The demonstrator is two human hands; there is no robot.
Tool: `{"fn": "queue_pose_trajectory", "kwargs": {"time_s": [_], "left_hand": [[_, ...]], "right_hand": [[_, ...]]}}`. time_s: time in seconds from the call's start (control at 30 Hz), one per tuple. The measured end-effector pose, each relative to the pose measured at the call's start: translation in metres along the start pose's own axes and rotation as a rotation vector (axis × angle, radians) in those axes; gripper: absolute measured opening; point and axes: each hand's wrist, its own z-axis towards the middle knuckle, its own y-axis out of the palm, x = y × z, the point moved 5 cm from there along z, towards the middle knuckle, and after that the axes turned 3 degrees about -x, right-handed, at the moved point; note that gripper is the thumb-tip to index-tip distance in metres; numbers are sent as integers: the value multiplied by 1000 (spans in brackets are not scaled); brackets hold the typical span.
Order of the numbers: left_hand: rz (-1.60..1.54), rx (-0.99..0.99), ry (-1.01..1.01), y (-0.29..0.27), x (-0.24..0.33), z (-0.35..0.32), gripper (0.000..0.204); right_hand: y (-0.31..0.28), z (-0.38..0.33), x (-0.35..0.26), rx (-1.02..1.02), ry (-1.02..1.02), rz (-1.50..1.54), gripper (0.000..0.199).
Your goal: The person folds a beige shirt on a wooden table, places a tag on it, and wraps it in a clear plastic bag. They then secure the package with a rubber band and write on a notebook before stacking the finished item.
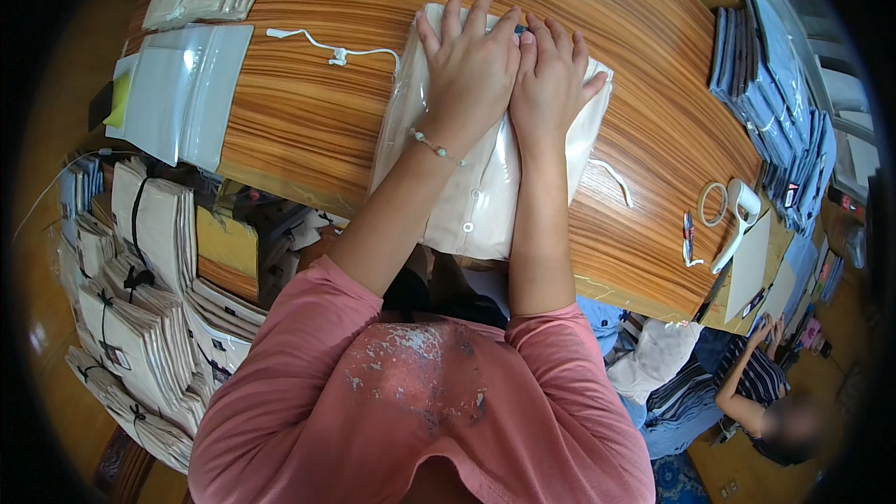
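A folded cream shirt in a clear plastic bag (485, 196) lies on the wooden table (336, 103) in front of me. My left hand (471, 70) and my right hand (551, 84) rest flat on the far end of the bag, side by side and touching, fingers spread and pressing down. My left wrist carries a bead bracelet. Neither hand grips anything. A small dark blue piece shows between my fingertips at the bag's far edge.
A white cord (327, 49) lies left of the bag. Empty clear bags (182, 89) sit at the table's left. Blue packed garments (775, 103) are stacked at right, near a white handheld tool (737, 215). Bundled cream garments (140, 317) pile on the floor. Another person (775, 411) sits lower right.
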Motion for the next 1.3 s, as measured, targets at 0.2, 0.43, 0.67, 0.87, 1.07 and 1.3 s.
{"fn": "queue_pose_trajectory", "kwargs": {"time_s": [0.2, 0.43, 0.67, 0.87, 1.07, 1.3], "left_hand": [[-4, -18, -26, 2, -1, 0, 32], [1, -124, -74, 6, -3, 0, 33], [-14, -141, -87, 8, -4, -1, 33], [-28, -167, -103, 9, -7, 1, 32], [-92, -199, -136, 7, -9, 7, 33], [-343, -367, -222, -10, -25, 20, 59]], "right_hand": [[2, 1, 1, -43, 30, 34, 35], [4, 2, 3, -93, 53, 40, 35], [5, 0, 5, -119, 83, 28, 35], [9, 1, 6, -112, 104, 26, 35], [0, 7, 4, -89, 140, 83, 34], [-34, 29, 32, -254, 261, 532, 55]]}}
